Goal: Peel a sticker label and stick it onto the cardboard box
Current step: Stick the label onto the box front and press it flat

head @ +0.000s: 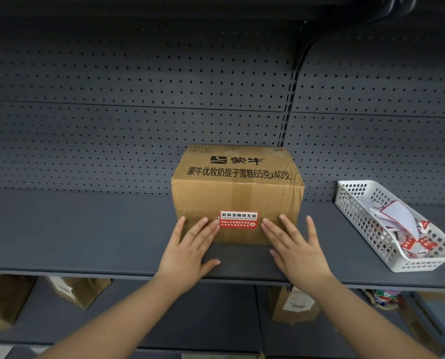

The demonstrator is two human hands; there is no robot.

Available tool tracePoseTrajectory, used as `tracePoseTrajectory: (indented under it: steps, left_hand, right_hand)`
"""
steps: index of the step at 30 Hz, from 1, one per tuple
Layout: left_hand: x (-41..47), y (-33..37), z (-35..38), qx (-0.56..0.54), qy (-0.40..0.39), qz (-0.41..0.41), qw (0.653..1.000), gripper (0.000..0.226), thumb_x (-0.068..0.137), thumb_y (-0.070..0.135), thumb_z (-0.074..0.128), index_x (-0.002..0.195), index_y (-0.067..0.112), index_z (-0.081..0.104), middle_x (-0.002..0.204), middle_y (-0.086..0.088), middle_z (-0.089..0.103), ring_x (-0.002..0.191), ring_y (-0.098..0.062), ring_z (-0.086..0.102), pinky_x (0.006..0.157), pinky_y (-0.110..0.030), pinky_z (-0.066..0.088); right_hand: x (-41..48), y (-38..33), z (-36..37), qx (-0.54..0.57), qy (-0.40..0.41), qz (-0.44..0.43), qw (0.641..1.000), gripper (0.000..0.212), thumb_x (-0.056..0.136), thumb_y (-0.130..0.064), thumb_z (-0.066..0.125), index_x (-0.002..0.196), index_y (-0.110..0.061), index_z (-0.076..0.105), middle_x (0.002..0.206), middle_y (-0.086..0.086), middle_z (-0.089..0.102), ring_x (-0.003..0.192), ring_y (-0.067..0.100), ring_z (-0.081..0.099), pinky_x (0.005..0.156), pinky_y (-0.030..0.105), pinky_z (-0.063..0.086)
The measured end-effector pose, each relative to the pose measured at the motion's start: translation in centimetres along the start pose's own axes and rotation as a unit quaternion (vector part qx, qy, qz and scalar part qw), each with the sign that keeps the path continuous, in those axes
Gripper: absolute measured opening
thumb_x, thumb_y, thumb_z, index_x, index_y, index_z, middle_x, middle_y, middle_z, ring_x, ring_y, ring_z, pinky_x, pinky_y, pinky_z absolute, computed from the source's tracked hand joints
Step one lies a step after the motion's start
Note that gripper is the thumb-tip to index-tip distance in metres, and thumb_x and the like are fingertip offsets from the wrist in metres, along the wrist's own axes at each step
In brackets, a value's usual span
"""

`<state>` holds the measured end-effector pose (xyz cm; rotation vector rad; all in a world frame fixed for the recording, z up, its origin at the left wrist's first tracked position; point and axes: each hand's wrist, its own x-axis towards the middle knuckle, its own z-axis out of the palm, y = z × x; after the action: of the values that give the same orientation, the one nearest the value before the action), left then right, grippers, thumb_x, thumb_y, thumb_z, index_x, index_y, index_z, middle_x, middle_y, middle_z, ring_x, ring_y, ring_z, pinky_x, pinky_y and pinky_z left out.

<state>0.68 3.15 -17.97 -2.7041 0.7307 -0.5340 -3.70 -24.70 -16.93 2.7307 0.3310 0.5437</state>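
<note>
A brown cardboard box (238, 193) with black printed lettering on top stands on a grey shelf. A red and white sticker label (239, 219) is stuck flat on the lower middle of its front face. My left hand (190, 246) lies flat with fingers spread, fingertips touching the box front just left of the label. On the other side of the label, my right hand (295, 248) is likewise flat and spread, its fingertips on the box front. Neither hand holds anything.
A white plastic basket (358, 216) with loose red and white label sheets (408, 233) sits on the grey shelf (73, 229) at the right. A perforated back panel rises behind. Several cardboard boxes (78, 291) stand on the shelf below.
</note>
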Motion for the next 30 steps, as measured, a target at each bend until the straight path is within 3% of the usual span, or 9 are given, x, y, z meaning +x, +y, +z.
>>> tracePoseTrajectory:
  steps: [16, 23, 26, 30]
  left_hand:
    - [-0.2, -0.4, -0.1, -0.013, -0.015, -0.004, 1.000, 0.076, 0.089, 0.064, 0.005, 0.151, 0.020, 0.009, 0.159, 0.007, 0.007, 0.147, -0.017, -0.002, 0.116, -0.056, -0.011]
    - [-0.5, -0.4, -0.5, -0.047, 0.032, 0.014, 0.998, 0.074, 0.090, 0.063, 0.015, 0.150, 0.020, 0.017, 0.159, 0.005, 0.015, 0.146, -0.018, 0.001, 0.117, -0.055, -0.004]
    - [0.4, 0.6, -1.4, -0.042, 0.049, 0.029, 0.997, 0.076, 0.090, 0.064, 0.015, 0.151, 0.019, 0.011, 0.160, 0.004, 0.009, 0.147, -0.019, -0.001, 0.117, -0.055, -0.004]
    - [1.6, 0.9, -2.0, -0.030, 0.060, -0.013, 0.998, 0.078, 0.090, 0.065, 0.016, 0.151, 0.016, 0.011, 0.160, 0.003, 0.008, 0.147, -0.018, 0.002, 0.117, -0.055, -0.004]
  right_hand:
    - [-0.3, 0.4, -0.2, -0.020, -0.006, -0.004, 1.000, 0.062, 0.091, -0.036, 0.029, 0.150, -0.022, 0.016, 0.156, -0.009, 0.019, 0.145, 0.024, 0.009, 0.112, 0.064, -0.001]
    - [-0.8, 0.0, -0.7, 0.005, 0.035, -0.005, 0.999, 0.062, 0.091, -0.034, 0.030, 0.149, -0.018, 0.019, 0.157, -0.004, 0.021, 0.143, 0.026, 0.012, 0.113, 0.061, 0.008]
    - [0.4, -1.3, -1.6, 0.008, 0.049, -0.025, 0.998, 0.064, 0.092, -0.032, 0.038, 0.150, -0.018, 0.015, 0.158, -0.004, 0.013, 0.144, 0.024, 0.010, 0.114, 0.058, 0.009]
    - [1.8, -1.7, -2.2, 0.002, 0.040, 0.003, 0.999, 0.073, 0.087, -0.033, 0.055, 0.149, -0.017, 0.019, 0.158, -0.006, 0.011, 0.145, 0.023, 0.006, 0.114, 0.059, 0.002]
